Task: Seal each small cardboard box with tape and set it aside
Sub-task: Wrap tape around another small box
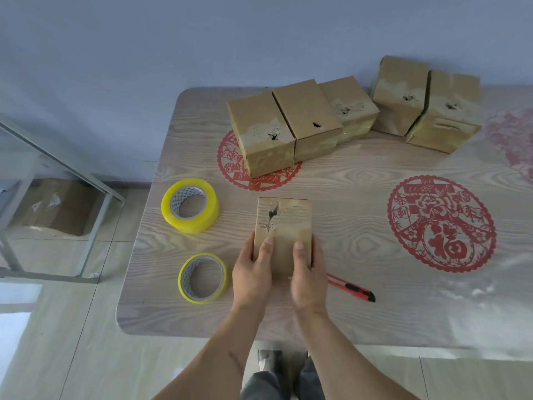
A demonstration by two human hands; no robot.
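A small cardboard box (288, 223) stands on the table's near middle, its top face torn with a small hole. My left hand (252, 275) grips its near left side, thumb on top. My right hand (308, 277) grips its near right side, thumb on top as well. Two yellow tape rolls lie to the left: a thick tape roll (190, 206) farther back and a thinner tape roll (203, 278) closer to me. A red utility knife (352, 288) lies just right of my right hand.
Several more cardboard boxes stand along the table's far edge: a group of three boxes (300, 122) at centre and two boxes (427, 102) at right. Red paper-cut decals (441, 223) mark the wooden table (360, 313). A metal frame and a floor box (57, 209) are at left.
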